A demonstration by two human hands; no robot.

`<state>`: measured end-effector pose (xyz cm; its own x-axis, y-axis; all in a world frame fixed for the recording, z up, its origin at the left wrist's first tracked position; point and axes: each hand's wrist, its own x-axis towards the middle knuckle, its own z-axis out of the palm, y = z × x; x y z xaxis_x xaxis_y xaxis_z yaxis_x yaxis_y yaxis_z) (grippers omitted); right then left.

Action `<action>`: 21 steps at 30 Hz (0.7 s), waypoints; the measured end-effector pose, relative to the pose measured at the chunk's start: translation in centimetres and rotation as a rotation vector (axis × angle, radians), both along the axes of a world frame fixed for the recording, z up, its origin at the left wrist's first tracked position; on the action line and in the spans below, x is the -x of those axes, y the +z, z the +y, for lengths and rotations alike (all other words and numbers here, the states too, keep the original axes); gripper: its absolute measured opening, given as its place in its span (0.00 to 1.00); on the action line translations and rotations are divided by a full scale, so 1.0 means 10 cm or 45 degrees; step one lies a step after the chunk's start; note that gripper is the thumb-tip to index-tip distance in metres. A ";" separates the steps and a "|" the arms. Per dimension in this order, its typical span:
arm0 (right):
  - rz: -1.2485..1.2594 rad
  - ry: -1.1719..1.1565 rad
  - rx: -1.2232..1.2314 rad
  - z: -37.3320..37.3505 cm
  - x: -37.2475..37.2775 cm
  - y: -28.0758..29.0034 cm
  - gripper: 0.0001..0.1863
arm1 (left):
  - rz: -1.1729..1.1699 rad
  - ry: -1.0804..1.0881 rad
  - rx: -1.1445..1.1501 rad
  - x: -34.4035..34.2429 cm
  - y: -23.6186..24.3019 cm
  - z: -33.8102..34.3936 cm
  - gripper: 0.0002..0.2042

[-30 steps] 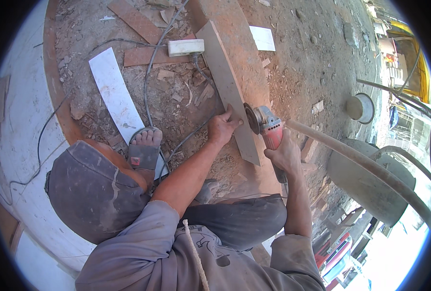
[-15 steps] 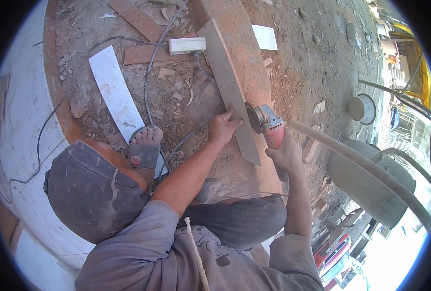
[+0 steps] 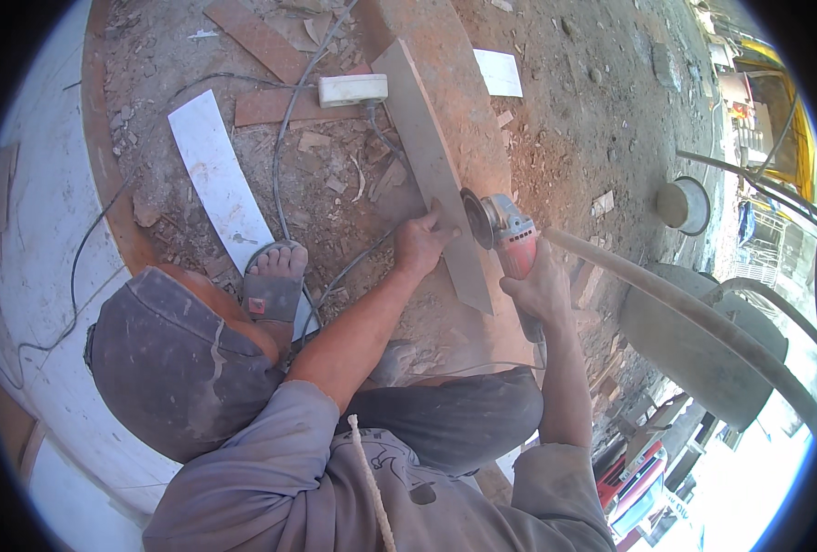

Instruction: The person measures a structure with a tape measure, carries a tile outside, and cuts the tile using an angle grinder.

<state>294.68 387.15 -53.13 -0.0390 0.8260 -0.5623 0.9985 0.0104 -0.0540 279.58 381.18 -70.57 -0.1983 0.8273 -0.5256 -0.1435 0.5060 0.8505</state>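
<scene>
A long narrow tile strip [image 3: 427, 138] stands on edge across a dusty reddish slab [image 3: 487, 152]. My left hand [image 3: 423, 243] grips the near side of the strip, thumb pointing up along its face. In my right hand [image 3: 543, 287] is a red and silver angle grinder [image 3: 516, 247], fingers wrapped round its body. The grinder's disc [image 3: 478, 219] is at the strip's right edge, just beside my left fingers; whether it touches cannot be made out. Pale dust hangs around the strip.
A white socket block [image 3: 353, 89] with grey cables lies beyond the strip. A white tile strip [image 3: 220, 170] runs under my sandalled foot [image 3: 276, 276]. Broken tile pieces [image 3: 257, 41] litter the ground. A wheelbarrow-like grey tub [image 3: 703, 345] with a long handle and a bucket [image 3: 684, 206] stand right.
Almost nothing differs. The grinder and my right hand have shifted very slightly left, while my left hand keeps its hold on the tile strip.
</scene>
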 end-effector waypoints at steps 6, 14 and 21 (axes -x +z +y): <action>0.027 0.001 -0.017 0.03 0.05 0.01 0.36 | -0.032 0.010 -0.064 -0.01 -0.06 -0.01 0.33; 0.007 0.013 -0.037 0.02 0.06 0.01 0.35 | 0.046 0.045 -0.092 -0.12 -0.28 -0.04 0.34; -0.033 0.007 -0.038 0.03 0.07 0.00 0.35 | 0.046 -0.001 -0.048 -0.10 -0.24 -0.02 0.34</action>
<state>293.95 387.41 -53.11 -0.0292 0.8424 -0.5381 0.9995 0.0172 -0.0274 280.57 380.94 -73.02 -0.2157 0.8467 -0.4863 -0.1120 0.4733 0.8737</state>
